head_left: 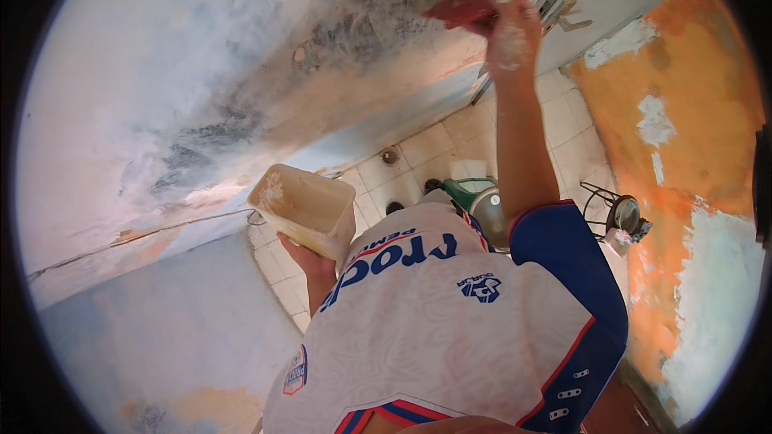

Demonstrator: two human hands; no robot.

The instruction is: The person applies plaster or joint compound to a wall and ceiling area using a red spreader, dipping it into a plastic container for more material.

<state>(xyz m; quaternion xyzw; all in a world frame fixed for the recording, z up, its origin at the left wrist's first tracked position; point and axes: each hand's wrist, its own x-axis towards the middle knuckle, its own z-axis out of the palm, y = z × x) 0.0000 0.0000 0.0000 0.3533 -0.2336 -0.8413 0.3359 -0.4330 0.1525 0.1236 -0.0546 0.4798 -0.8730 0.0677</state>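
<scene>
1. Red scraper (462,12): beyond and to the right of the pale bucket (318,197), at the stained wall (354,40); motion blur leaves contact hard to judge.
2. Right hand (515,32): clenched around the scraper, white residue on its skin.
3. Left hand (304,254): gripping the bucket's lower side, fingers partly hidden.
4. Tiled floor (426,145): below the bucket.
5. Orange-patched wall (700,72): well right of the bucket.
</scene>
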